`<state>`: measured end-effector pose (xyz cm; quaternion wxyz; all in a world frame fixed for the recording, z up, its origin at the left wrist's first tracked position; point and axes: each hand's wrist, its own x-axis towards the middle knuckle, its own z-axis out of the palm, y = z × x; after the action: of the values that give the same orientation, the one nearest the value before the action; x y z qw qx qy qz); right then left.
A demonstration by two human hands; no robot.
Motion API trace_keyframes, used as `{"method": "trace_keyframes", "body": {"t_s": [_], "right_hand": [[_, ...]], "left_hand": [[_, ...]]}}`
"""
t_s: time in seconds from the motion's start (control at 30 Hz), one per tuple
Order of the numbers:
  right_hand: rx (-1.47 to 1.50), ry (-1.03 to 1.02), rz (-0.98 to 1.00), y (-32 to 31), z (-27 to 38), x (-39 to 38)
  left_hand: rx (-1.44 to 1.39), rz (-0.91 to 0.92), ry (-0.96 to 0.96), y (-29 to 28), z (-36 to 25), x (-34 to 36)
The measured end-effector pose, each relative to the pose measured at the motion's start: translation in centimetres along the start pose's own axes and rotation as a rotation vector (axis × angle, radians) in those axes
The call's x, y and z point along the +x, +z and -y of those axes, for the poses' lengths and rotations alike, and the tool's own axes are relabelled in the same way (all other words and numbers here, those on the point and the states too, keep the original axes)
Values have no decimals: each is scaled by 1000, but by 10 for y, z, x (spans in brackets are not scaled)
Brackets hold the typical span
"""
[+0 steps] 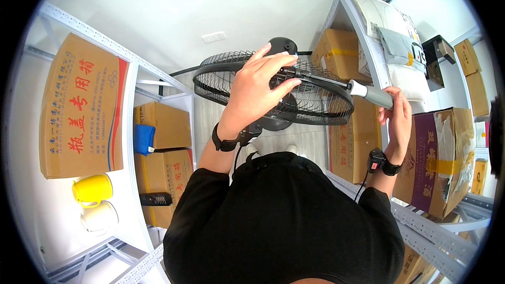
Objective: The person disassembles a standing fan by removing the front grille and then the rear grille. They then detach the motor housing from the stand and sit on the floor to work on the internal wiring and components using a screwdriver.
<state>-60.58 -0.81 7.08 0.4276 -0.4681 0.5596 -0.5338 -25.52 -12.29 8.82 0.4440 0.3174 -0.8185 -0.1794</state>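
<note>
A black fan (331,106) with a round wire cage is tilted nearly flat in front of me. My left hand (254,85) lies over its centre, fingers bent around the hub area and the thumb by a thin metal shaft; what the fingertips grip is partly hidden. My right hand (395,115) holds the grey-and-white handle (376,94) of a long tool at the fan's right, its shaft reaching in toward the centre under my left hand's fingers. Below the cage, a black round base (276,121) shows.
Metal shelves (134,79) on both sides hold cardboard boxes (84,110), white and grey packages (400,47), a yellow jug (92,189), a white cup (100,215) and a blue cloth (143,138). A white wall (221,5) stands beyond the fan, above a tiled floor (297,137).
</note>
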Motion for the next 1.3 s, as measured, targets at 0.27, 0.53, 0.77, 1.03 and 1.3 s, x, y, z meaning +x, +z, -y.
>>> {"method": "trace_keyframes", "body": {"t_s": [0.27, 0.53, 0.77, 1.03, 1.3], "right_hand": [[-117, -96, -4, 4, 4, -8], [-161, -13, -80, -6, -14, -5], [-237, -4, -55, -10, -17, -5], [-174, -23, 36, -6, -15, -5], [34, -286, -50, 8, -10, -9]], "left_hand": [[-4, 11, -15, -2, 2, -2], [36, 26, 22, -3, -3, -1], [125, 48, 171, 11, -10, 2], [253, 8, 194, 25, -12, 1], [231, -24, 201, 31, -12, 3]]}}
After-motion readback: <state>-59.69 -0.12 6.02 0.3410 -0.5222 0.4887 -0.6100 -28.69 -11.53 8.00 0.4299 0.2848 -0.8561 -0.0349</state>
